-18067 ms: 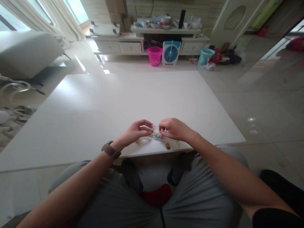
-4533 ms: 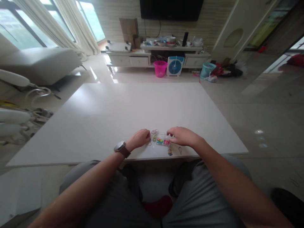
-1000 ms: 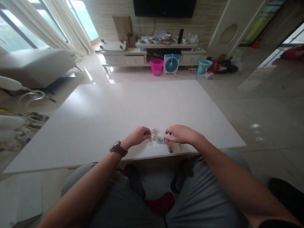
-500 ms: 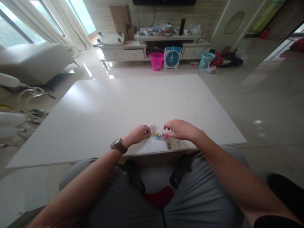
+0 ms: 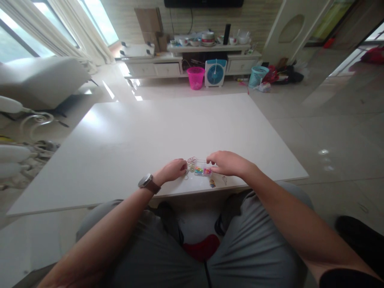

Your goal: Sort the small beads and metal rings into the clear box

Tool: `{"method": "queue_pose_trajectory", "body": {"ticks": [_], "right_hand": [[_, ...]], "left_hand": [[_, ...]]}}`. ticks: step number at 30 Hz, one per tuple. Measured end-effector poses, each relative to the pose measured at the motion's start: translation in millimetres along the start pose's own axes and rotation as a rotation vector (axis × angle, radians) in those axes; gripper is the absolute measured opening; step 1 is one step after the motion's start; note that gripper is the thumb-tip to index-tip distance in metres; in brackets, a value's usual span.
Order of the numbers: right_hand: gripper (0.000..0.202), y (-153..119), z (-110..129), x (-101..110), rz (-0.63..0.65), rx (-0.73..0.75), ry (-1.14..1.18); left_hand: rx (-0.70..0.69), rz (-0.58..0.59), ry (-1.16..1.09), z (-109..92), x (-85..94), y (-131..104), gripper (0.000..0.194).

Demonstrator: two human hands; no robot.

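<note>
A small clear compartment box (image 5: 199, 171) with bright green, blue, yellow and pink pieces stands near the table's front edge. My right hand (image 5: 228, 163) is at its right side, thumb and fingers apart in a curve; nothing shows between them. To the left of the box, my left hand (image 5: 174, 169) rests low with its fingers closed together; what they hold, if anything, is hidden. Thin looped bands (image 5: 191, 162) lie between that hand and the box. A small ring (image 5: 186, 177) is beside the left fingertips. In front of the box lie a colourful charm (image 5: 212, 183) and a small pale clasp-like piece (image 5: 225, 180).
The white table (image 5: 168, 128) spreads out beyond my hands, its front edge close to my legs. Across the floor are a pink basket (image 5: 196, 78), a blue fan (image 5: 215, 73) and a light-blue basket (image 5: 258, 76) by a low cabinet. White curled chair parts (image 5: 37, 120) are at left.
The view has shifted slightly. My left fingers have drawn in a little over the table; my right hand keeps nearly the same pose at the box.
</note>
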State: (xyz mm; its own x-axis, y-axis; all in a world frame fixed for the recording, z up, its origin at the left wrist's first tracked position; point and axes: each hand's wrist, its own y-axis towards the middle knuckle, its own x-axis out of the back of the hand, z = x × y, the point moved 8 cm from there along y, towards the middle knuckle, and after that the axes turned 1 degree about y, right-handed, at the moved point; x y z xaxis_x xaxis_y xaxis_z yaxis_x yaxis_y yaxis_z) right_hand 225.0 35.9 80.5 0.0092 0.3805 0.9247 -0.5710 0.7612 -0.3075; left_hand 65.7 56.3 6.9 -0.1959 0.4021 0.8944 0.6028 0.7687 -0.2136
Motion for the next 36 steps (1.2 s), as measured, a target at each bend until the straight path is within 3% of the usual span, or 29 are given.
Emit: {"method": "queue_pose_trajectory", "body": {"ticks": [5, 12, 16, 19, 22, 25, 32, 36], "right_hand": [[0.029, 5.0, -0.5, -3.4, 0.002, -0.001, 0.0], [0.025, 8.6, 9.1, -6.1, -0.002, 0.041, 0.006], [0.022, 10.0, 11.5, -7.9, 0.005, 0.051, 0.007], [0.02, 12.3, 15.6, -5.2, -0.066, 0.056, 0.037], [0.02, 17.7, 22.9, -0.2, -0.204, 0.063, 0.164], [0.018, 25.6, 29.5, 0.3, -0.29, 0.103, 0.386], [0.024, 35.1, 14.3, -8.9, -0.341, 0.014, 0.837], [0.023, 34.6, 8.7, -16.6, -0.346, 0.009, 0.957]], "left_hand": [[-0.016, -0.015, 0.015, -0.2, 0.5, -2.4, 0.009], [0.025, -0.072, -0.112, 1.0, 15.5, -5.8, 0.009], [0.019, -0.131, -0.297, 7.8, 19.3, -6.0, 0.01], [0.014, -0.134, -0.566, 9.4, 16.9, -4.5, 0.01], [-0.029, -0.138, -0.87, 1.2, 17.1, -3.3, 0.013], [-0.055, -0.186, -1.028, -6.0, 22.2, -4.2, 0.019], [-0.011, -0.268, -1.05, -3.5, 28.5, -8.5, 0.02], [0.016, -0.251, -1.086, -5.6, 23.8, -6.8, 0.021]]}}
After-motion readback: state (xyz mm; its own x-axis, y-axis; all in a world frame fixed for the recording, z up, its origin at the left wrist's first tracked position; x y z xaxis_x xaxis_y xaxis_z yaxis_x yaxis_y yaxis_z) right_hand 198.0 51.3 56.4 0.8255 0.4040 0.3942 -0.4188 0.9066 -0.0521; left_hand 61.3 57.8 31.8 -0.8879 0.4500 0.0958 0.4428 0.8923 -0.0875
